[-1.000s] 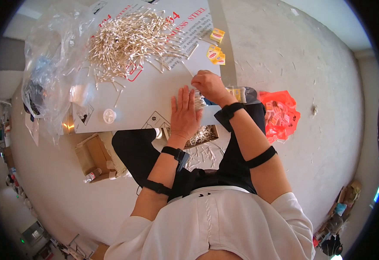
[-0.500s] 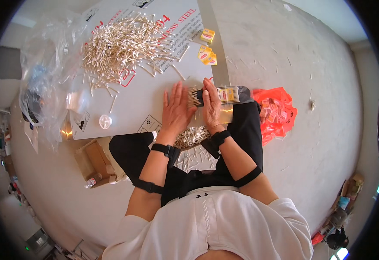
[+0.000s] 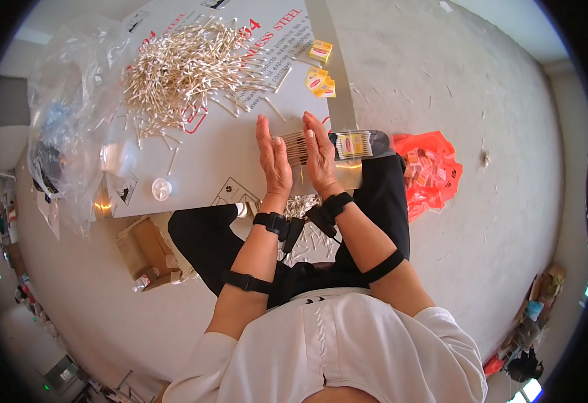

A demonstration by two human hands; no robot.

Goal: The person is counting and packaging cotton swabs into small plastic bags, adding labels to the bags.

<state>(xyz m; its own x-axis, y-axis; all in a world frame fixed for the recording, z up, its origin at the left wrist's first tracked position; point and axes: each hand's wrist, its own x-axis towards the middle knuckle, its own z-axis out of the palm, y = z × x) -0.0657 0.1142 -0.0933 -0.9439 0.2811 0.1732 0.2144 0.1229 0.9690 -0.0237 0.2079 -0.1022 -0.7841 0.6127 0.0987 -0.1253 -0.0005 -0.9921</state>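
Note:
My left hand point(image 3: 276, 161) stands on edge at the table's near right part, fingers stretched out and together. Facing it, my right hand point(image 3: 319, 153) is held the same way, its fingers straight. Between the palms lies a row of cotton swabs point(image 3: 296, 148), lined up side by side; the hands flank their ends. Just right of my right hand is a clear plastic pouch point(image 3: 378, 143) with a yellow label card point(image 3: 353, 144) and swabs inside. Whether the row lies partly in plastic is hard to tell.
A large heap of loose swabs point(image 3: 179, 70) covers the table's far side. Small yellow boxes point(image 3: 321, 51) and cards point(image 3: 319, 82) lie at right. Also around are a small clear round tub point(image 3: 161, 189), a plastic bag point(image 3: 72, 127), a red bag point(image 3: 429, 174) and a cardboard box point(image 3: 147, 250).
My left hand has turned from palm-down onto its edge and come nearer the right. My right hand has straightened and tilted, its palm now facing the left one across the swabs.

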